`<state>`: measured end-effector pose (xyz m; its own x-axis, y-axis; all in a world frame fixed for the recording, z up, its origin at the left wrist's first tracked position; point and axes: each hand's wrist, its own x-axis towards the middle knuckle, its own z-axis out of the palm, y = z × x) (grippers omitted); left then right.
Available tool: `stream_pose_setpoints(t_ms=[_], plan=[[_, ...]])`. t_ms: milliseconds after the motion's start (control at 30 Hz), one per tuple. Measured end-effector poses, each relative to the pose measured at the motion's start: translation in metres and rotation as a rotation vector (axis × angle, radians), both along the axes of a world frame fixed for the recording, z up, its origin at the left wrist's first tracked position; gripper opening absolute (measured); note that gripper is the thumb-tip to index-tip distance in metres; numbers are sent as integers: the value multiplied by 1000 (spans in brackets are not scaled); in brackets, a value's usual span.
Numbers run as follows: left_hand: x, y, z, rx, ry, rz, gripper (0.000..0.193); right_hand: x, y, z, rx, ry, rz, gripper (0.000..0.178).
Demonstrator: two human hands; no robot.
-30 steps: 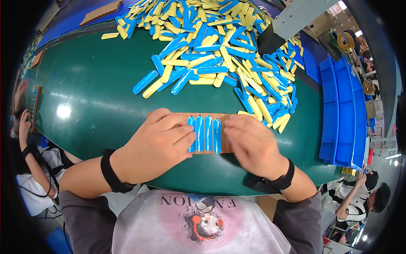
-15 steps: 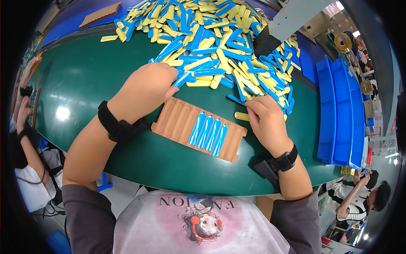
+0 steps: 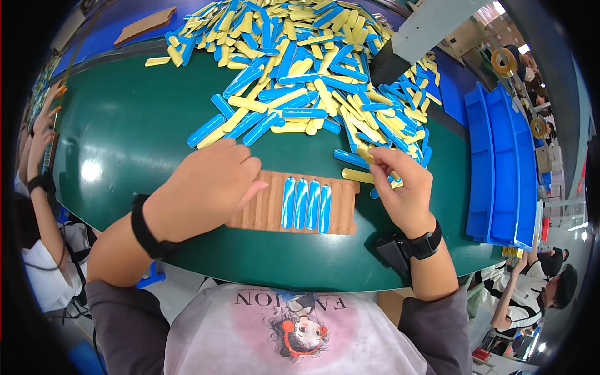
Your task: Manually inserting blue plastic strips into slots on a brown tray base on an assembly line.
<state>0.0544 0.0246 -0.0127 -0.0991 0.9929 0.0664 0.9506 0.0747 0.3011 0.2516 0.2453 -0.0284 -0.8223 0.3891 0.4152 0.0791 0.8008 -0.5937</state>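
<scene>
Head view, left to right. Left edge: a co-worker's hands (image 3: 40,134) over the table (image 3: 119,125), dark green. Far left, a brown slotted tray (image 3: 145,26) lies on a blue surface. Left hand (image 3: 209,181), black band at the wrist: fingers curled, thumb out over the left end of the near brown tray (image 3: 344,206); cannot tell whether it grips the tray or has anything under the palm. That tray sits near middle on the table, between both hands, with four blue strips (image 3: 300,204) side by side in its slots, bare slots on either side of them. Beyond it, a big heap of blue and yellow strips (image 3: 294,62), jumbled. Loose yellow strip (image 3: 357,176) just beside the tray's far right corner. Right hand (image 3: 405,187), black band too: pinching a yellow piece (image 3: 365,155) between thumb and fingers, partly hidden, above the heap's near edge. Right: blue compartment bins (image 3: 500,165); beyond, a tape roll (image 3: 503,61).
</scene>
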Motion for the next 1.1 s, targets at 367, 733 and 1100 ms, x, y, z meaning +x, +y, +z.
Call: stream_pose_setpoints(t_ms=[367,733,1100], plan=[[-44,54,-24,122,229,8,11,4,7,-2,59,-25,244,18],[19,11,-2,204,72,-472,10,-1,-8,-4,316,-13,518,26],[16,-1,-2,202,70,-414,19,3,-11,-4,379,-77,376,25]])
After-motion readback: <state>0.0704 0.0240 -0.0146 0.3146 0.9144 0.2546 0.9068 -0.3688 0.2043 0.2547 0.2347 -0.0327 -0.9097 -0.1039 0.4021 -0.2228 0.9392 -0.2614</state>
